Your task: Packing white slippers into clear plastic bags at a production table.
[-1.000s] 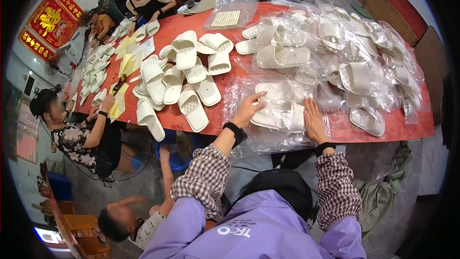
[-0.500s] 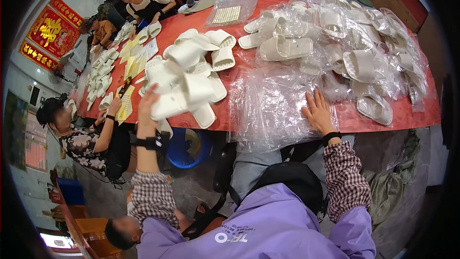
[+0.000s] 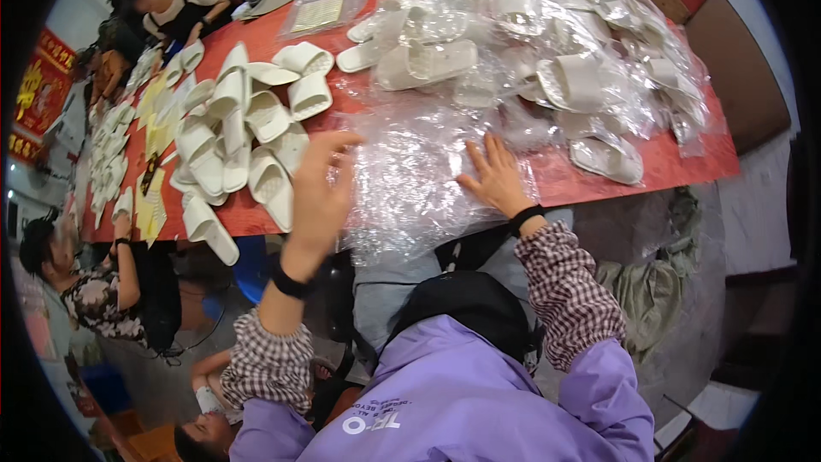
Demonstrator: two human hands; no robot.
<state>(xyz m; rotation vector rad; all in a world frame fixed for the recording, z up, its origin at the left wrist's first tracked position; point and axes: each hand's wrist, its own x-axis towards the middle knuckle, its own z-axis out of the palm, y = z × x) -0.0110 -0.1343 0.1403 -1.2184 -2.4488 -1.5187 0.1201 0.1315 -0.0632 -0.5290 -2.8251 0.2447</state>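
My right hand [image 3: 496, 178] lies on a stack of clear plastic bags [image 3: 410, 180] at the near edge of the red table, fingers spread. My left hand [image 3: 325, 192] is raised at the left side of the bags; it is slightly blurred, its fingers are bent and apart, and nothing shows in it. Left of it sits a loose heap of white slippers [image 3: 203, 154], several overlapping, one reaching over the table edge. Beyond the bags and to the right is a large pile of bagged white slippers [image 3: 573, 81].
A bag holding a pale sheet [image 3: 316, 13] lies at the far side of the red table [image 3: 547, 192]. Yellow papers [image 3: 150, 210] and more slippers lie at the left, where other people sit. A blue bucket [image 3: 250, 269] stands below the table edge.
My left hand has left the slipper heap and moved right to the bags; the heap has settled into a different arrangement. The whole view has shifted, while my right hand stays on the bags.
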